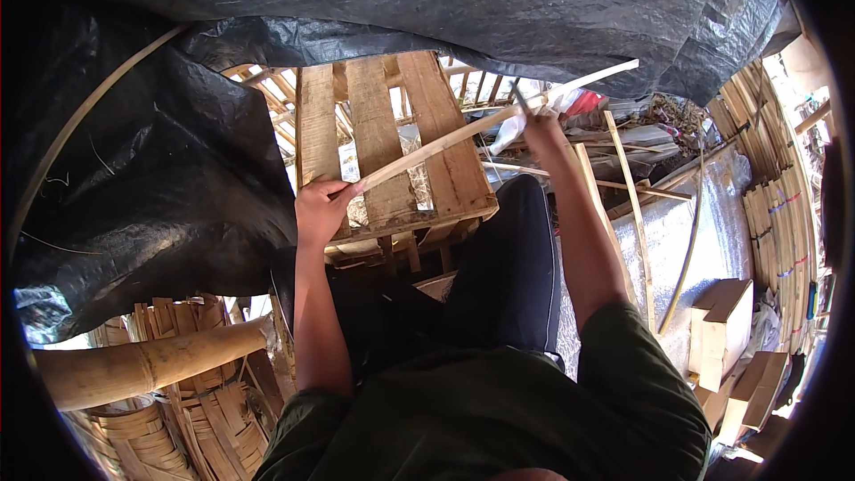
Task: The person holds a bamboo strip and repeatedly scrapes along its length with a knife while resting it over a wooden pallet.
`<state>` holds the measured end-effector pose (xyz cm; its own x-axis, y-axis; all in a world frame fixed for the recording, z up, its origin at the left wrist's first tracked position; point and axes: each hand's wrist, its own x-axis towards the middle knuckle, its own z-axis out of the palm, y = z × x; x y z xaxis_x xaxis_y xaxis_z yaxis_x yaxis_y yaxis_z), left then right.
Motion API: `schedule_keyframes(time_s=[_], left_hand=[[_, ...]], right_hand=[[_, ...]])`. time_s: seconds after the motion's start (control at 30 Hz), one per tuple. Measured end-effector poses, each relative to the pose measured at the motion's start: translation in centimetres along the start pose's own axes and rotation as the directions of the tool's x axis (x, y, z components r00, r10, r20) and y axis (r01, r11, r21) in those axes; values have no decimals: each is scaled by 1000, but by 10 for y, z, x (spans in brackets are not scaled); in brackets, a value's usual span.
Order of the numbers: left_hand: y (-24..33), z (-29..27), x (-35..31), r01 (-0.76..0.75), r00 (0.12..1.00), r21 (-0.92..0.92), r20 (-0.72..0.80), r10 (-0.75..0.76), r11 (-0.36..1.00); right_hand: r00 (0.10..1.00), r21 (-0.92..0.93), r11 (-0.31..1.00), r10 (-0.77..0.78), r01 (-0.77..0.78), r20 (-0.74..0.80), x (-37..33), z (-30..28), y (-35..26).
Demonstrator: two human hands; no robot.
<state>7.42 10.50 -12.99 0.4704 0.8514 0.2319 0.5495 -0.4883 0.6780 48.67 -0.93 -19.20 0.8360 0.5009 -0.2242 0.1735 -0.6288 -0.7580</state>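
Observation:
A long pale bamboo strip [427, 151] slants from the middle up to the upper right, over a wooden slatted crate [370, 125]. My left hand [322, 212] is closed on its lower end, thumb along the strip. Farther out, my right hand [543, 132] is closed on a knife [518, 93] whose dark, narrow blade crosses the strip. The fingers of that hand are partly hidden, and I cannot tell whether they also touch the strip. Beyond the knife, the strip looks paler towards its far tip.
Black plastic sheeting [445, 0] hangs across the top and left. Several loose strips [631, 205] lean at the right beside a silvery sheet [712, 232]. Cardboard boxes [720, 330] stand lower right. A thick bamboo pole [160, 365] and woven baskets [147, 436] are lower left.

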Motion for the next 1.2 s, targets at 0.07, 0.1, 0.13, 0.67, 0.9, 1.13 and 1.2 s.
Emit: schedule_keyframes(time_s=[0.07,0.1,0.13,0.67,0.9,1.13,1.2], left_hand=[[1,0,0,3,1000,11,-2,-3,1000],[1,0,0,-8,1000,10,-6,8,1000],[0,0,0,18,1000,-10,10,-17,1000],[2,1,-1,57,998,-36,24,-56,998],[3,0,-1,47,999,-20,20,-46,999],[4,1,-2,38,999,-35,0,-38,999],[5,1,-3,27,1000,13,7,-27,1000]], right_hand=[[995,93,991,88,-92,47,11,-10,3],[996,142,987,65,-73,55,14,-13,5],[997,192,980,42,-54,63,16,-14,6],[925,-99,940,-298,328,236,-9,-1,7],[986,277,961,-38,-8,163,-28,6,-5],[995,120,992,-48,37,86,-37,-1,-16],[970,298,953,19,56,-243,-37,-2,-15]])
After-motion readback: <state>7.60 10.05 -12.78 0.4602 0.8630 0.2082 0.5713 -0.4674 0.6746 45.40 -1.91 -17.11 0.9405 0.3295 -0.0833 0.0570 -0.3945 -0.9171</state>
